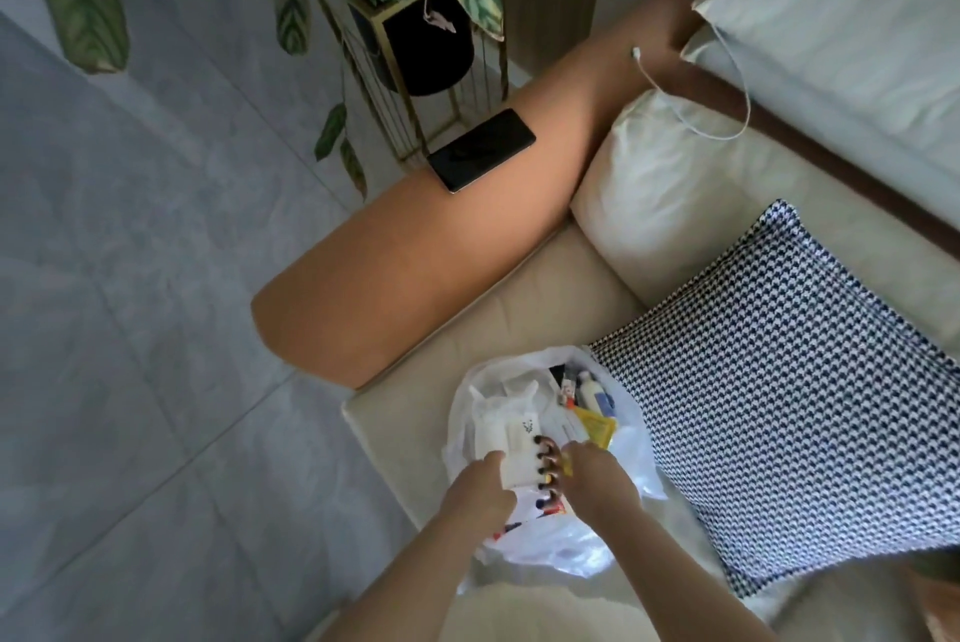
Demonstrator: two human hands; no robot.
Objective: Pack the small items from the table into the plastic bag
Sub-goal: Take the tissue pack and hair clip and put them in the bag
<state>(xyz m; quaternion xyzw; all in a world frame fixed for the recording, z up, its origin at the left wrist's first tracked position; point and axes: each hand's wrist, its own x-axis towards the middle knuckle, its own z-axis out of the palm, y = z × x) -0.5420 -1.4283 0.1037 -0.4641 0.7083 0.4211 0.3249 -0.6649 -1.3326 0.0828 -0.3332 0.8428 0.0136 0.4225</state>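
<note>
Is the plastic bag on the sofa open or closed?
Open: the plastic bag gapes, showing items inside; both hands reach into it.

The plastic bag (540, 537) looks thin, glossy and crinkled. The armrest (415, 246) is smooth and matt. The cushion (779, 381) is woven cloth.

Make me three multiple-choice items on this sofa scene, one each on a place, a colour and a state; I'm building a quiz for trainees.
1. Where does the phone lie?
A. on the orange armrest
B. on the floor
C. in the plastic bag

2. What colours is the patterned cushion?
A. red and yellow
B. dark blue and white
C. plain green

3. What is the left hand doing?
A. hanging idle
B. resting on the phone
C. holding a white packet over the bag

Key: 1 A, it sits on the armrest near the plant stand; 2 B, a fine dark-and-white weave; 3 C, its fingers grip the packet's edge.
</note>
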